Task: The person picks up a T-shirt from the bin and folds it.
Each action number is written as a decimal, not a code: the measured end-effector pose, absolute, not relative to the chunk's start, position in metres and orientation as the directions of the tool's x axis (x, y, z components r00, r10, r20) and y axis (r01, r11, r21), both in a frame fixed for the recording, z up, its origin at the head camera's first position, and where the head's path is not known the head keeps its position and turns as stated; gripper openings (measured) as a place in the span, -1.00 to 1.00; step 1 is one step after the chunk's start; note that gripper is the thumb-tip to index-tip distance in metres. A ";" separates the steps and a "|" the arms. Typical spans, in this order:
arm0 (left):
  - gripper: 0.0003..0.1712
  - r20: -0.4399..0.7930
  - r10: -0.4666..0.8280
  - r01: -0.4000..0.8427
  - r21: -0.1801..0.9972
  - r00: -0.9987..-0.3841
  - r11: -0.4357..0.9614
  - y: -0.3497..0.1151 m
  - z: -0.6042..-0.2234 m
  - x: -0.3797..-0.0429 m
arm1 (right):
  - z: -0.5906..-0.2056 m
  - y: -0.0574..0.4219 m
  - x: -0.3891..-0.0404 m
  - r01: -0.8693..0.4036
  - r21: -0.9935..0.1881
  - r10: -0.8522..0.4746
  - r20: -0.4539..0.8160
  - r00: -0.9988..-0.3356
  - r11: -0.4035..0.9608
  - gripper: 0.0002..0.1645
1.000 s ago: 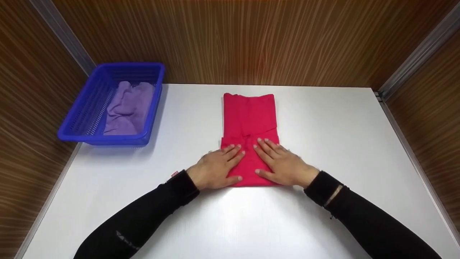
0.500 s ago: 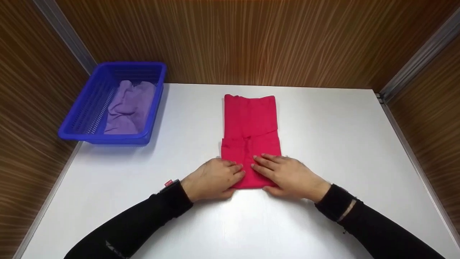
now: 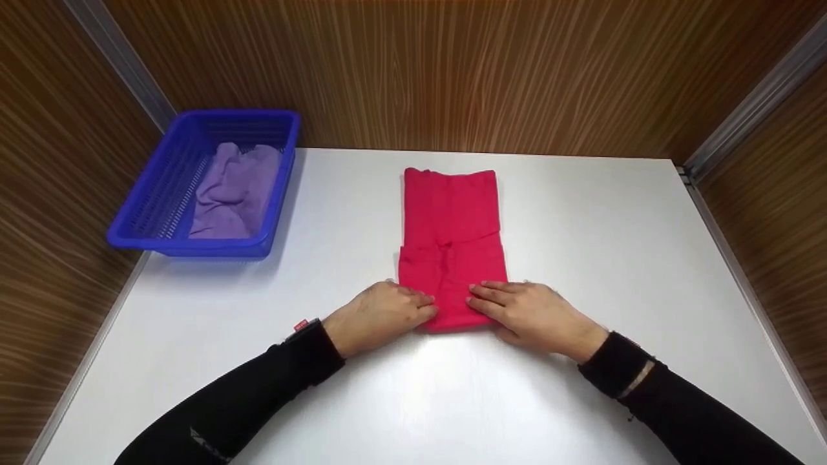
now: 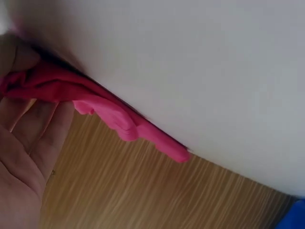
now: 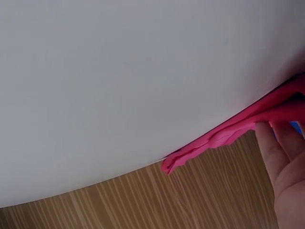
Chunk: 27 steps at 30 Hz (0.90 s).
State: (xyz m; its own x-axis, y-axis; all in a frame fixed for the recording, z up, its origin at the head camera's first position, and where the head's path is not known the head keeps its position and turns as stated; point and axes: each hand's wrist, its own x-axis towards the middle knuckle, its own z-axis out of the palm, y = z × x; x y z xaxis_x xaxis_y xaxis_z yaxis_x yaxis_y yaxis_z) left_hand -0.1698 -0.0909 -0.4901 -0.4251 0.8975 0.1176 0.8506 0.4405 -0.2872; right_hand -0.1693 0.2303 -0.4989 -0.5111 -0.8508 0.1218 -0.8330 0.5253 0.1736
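A folded red cloth (image 3: 452, 206) lies lengthwise on the white table, its near half a thicker layer that ends in a crease across the middle. At its near left corner my left hand (image 3: 381, 316) pinches the edge; in the left wrist view the cloth (image 4: 100, 102) runs between thumb and fingers (image 4: 55, 136). My right hand (image 3: 539, 320) grips the near right corner, fingertips on top and thumb tucked at the edge. The right wrist view shows the fingers (image 5: 271, 152) against the cloth (image 5: 224, 133); that thumb is hidden there.
A blue plastic basket (image 3: 123, 239) stands at the back left, with a crumpled lilac cloth (image 3: 232, 194) inside. Wood-grain panels (image 3: 452, 77) wall the white table (image 3: 413, 400) at the back and both sides.
Both hands have slid from lying flat on the cloth back to its near corners, and their fingers now hold the edge. The near edge is slightly raised.
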 end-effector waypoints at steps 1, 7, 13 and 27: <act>-0.74 0.127 0.892 0.859 -0.242 -0.434 0.452 -0.093 -0.489 -0.172 | -0.498 0.232 -0.171 -0.837 0.170 -0.854 0.150 -0.499 0.519 -0.37; -0.69 0.298 0.831 0.871 0.005 -0.469 0.490 -0.107 -0.475 -0.188 | -0.480 0.242 -0.183 -0.833 0.043 -0.780 0.381 -0.496 0.551 -0.63; -0.67 0.478 0.737 0.876 0.191 -0.477 0.443 -0.117 -0.451 -0.193 | -0.448 0.246 -0.188 -0.814 -0.208 -0.661 0.493 -0.566 0.542 -0.62; -0.75 0.550 0.537 0.768 0.462 -0.640 0.443 -0.113 -0.433 -0.216 | -0.422 0.235 -0.214 -0.716 -0.507 -0.490 0.522 -0.698 0.480 -0.67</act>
State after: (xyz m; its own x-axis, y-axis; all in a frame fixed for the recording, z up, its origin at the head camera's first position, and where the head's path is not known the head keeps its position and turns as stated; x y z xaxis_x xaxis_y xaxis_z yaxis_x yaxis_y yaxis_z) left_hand -0.2162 -0.1128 -0.4331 -0.6402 0.5366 0.5498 0.7682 0.4435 0.4617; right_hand -0.2139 0.2350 -0.4220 -0.6983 -0.4898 0.5219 -0.7158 0.4803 -0.5070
